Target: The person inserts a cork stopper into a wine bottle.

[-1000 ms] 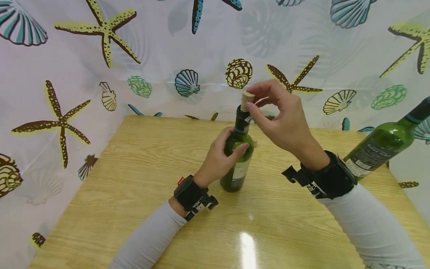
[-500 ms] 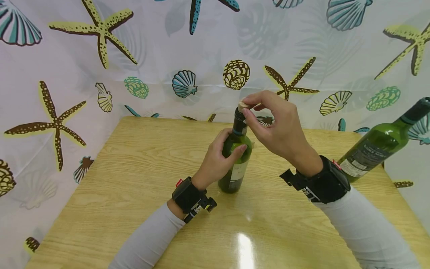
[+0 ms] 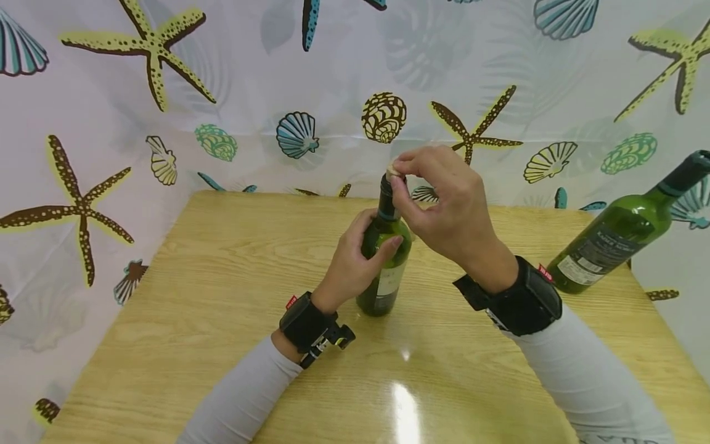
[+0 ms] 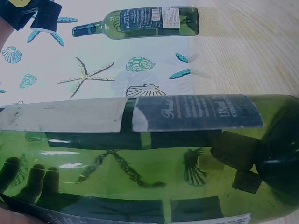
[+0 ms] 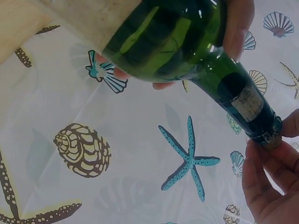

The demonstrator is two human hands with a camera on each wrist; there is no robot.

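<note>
A green glass wine bottle [image 3: 390,280] stands on the table. My left hand [image 3: 352,262] grips it around the shoulder, with the thumb across the front. At the bottle's mouth is a cork [image 3: 391,170], its top end pinched between the thumb and fingers of my right hand [image 3: 449,203]. In the right wrist view only a little of the cork [image 5: 272,143] shows beyond the rim, partly hidden by fingers. The left wrist view is filled by the bottle's body [image 4: 93,163], and dark blocky shapes show through its glass.
A second green wine bottle [image 3: 616,231], with no cork visible in its mouth, stands at the right of the wooden table [image 3: 222,296]. A white cloth [image 3: 333,68] printed with shells and starfish hangs behind and at the left.
The cork has gone down from standing tall above the bottle's mouth to showing just its top. My right hand has lowered with it, while my left hand keeps its grip.
</note>
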